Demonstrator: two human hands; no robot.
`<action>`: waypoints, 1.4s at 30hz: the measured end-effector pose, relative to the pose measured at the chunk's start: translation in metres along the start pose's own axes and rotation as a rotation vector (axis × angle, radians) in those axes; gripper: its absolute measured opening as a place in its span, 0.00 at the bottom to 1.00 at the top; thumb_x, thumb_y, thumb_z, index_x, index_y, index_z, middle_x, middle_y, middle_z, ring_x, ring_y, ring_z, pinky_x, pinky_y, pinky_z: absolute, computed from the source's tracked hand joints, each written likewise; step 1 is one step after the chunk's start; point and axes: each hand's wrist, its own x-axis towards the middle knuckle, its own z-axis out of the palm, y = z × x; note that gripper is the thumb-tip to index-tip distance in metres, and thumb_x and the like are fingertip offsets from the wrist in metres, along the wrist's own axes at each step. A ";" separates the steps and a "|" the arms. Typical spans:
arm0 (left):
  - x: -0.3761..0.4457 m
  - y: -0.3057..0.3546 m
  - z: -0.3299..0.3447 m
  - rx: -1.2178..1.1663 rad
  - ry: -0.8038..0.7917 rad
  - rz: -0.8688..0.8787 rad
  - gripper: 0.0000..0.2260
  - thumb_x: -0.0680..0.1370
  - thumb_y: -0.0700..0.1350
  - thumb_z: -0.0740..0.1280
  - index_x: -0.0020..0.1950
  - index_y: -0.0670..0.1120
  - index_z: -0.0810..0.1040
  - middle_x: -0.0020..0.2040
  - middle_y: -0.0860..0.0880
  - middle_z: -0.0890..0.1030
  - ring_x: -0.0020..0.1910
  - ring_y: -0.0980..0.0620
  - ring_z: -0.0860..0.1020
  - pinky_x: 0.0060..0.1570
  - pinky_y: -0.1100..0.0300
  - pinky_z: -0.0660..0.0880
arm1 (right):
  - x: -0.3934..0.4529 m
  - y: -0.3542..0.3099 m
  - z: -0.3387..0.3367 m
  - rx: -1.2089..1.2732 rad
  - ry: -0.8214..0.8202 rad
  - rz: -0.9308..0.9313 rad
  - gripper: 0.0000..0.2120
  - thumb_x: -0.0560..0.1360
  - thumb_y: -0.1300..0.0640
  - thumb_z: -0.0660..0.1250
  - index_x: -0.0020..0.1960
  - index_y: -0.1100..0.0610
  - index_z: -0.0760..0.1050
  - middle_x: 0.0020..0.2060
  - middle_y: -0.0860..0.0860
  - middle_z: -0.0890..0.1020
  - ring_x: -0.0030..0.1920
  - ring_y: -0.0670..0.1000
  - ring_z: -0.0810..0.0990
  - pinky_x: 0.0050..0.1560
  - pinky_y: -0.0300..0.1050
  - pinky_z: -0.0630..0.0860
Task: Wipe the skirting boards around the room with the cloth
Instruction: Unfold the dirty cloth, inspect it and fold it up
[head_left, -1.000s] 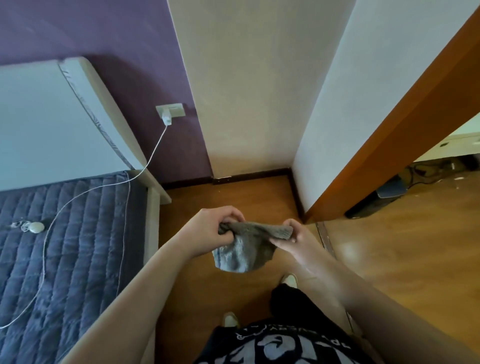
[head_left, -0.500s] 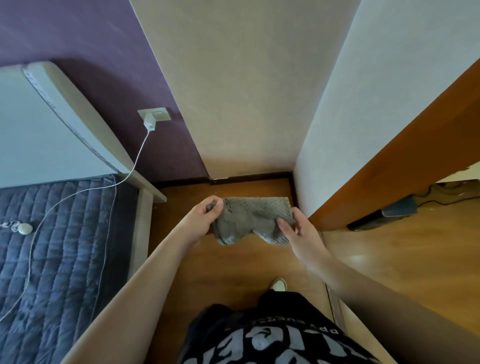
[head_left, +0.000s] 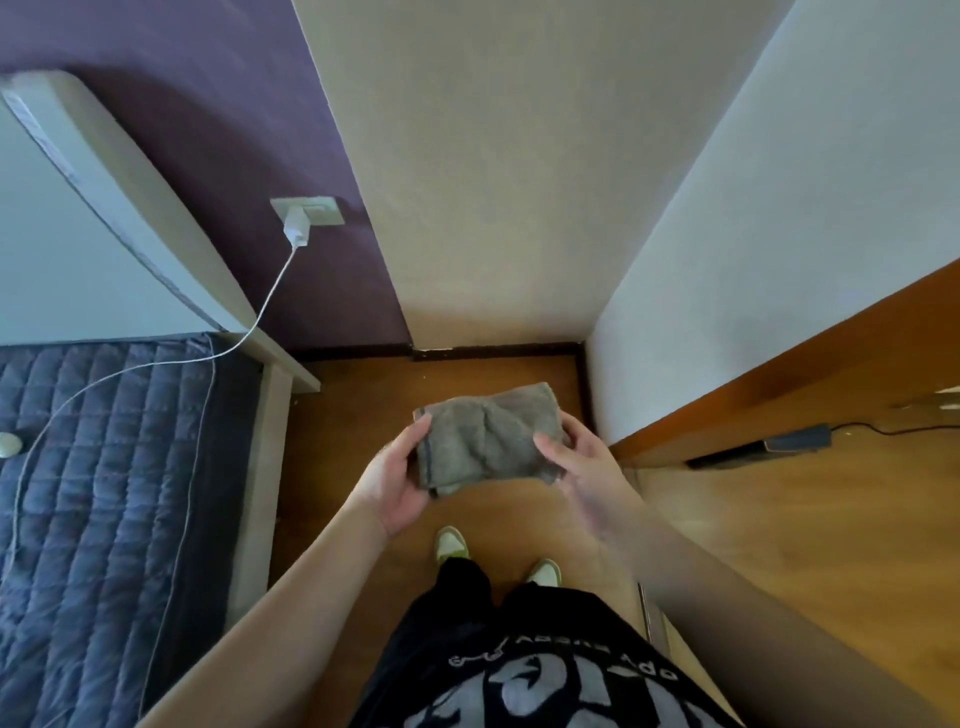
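Down at the bottom, a black shirt with pale lettering, then two light shoes planted on the wooden floor. Just above, both bare forearms reaching forward. Left hand wrapped around the left edge of the grey cloth, thumb on top, fingers tucked beneath. Right hand gripping the right edge, thumb pressed on the upper face, palm turned up underneath. Cloth folded into a rough rectangle, held flat in the air between the two hands, above the floor, a dark stripe running along its left hem. Off to the left, a bed with a quilted blue cover and a pale frame, a white cable trailing across it up to a charger plugged into a wall socket on the purple wall. Further ahead, the dark skirting board running along the foot of the cream wall and round the corner to the right. Far right, a wooden door standing open.
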 end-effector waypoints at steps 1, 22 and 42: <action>0.003 0.007 0.000 0.011 0.003 0.008 0.23 0.75 0.49 0.68 0.67 0.41 0.75 0.62 0.40 0.81 0.61 0.41 0.81 0.62 0.44 0.75 | 0.001 -0.002 0.002 -0.023 -0.008 0.002 0.26 0.72 0.58 0.73 0.68 0.55 0.73 0.61 0.54 0.81 0.61 0.54 0.81 0.62 0.51 0.76; 0.087 0.033 0.045 0.387 0.013 -0.051 0.19 0.77 0.37 0.70 0.67 0.43 0.71 0.61 0.43 0.80 0.56 0.45 0.82 0.56 0.51 0.80 | 0.050 -0.028 -0.033 -0.171 0.411 -0.120 0.15 0.79 0.56 0.68 0.65 0.51 0.76 0.53 0.49 0.83 0.50 0.47 0.83 0.43 0.39 0.79; 0.366 -0.041 0.029 0.516 0.297 -0.018 0.24 0.79 0.39 0.68 0.74 0.46 0.67 0.58 0.48 0.81 0.51 0.49 0.83 0.51 0.54 0.81 | 0.308 0.011 -0.154 -0.271 0.339 0.056 0.16 0.73 0.66 0.71 0.54 0.48 0.81 0.53 0.48 0.81 0.52 0.52 0.83 0.56 0.53 0.81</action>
